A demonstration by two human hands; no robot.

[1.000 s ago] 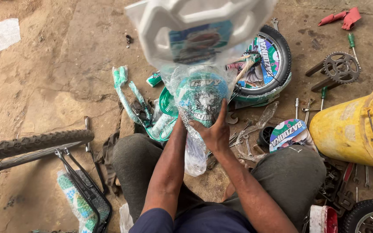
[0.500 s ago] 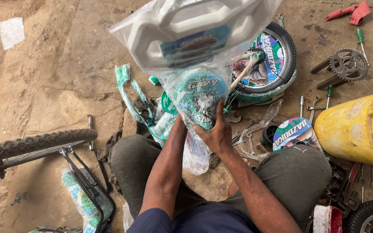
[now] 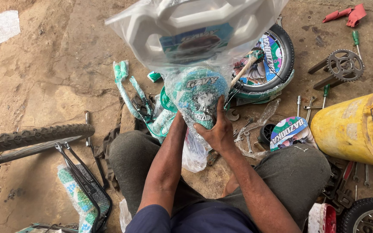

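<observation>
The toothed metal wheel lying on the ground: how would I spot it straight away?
Start at the big yellow drum on the right edge. Look just above it on the bare dirt floor, right of the small bicycle wheel. The chainring is the only round grey toothed disc, with a crank arm attached.

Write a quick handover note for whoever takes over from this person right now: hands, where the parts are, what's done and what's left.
Right hand: fingers spread on the green patterned part, which is wrapped in clear plastic.
Left hand: mostly hidden behind that part, apparently holding it too.
White plastic part: in the same clear bag, raised close to the camera.
Small wheel, crank with chainring, spanners and yellow bucket: on the ground ahead and to the right.
Done: parts laid out.
Left: plastic wrap still on both held parts.
</observation>
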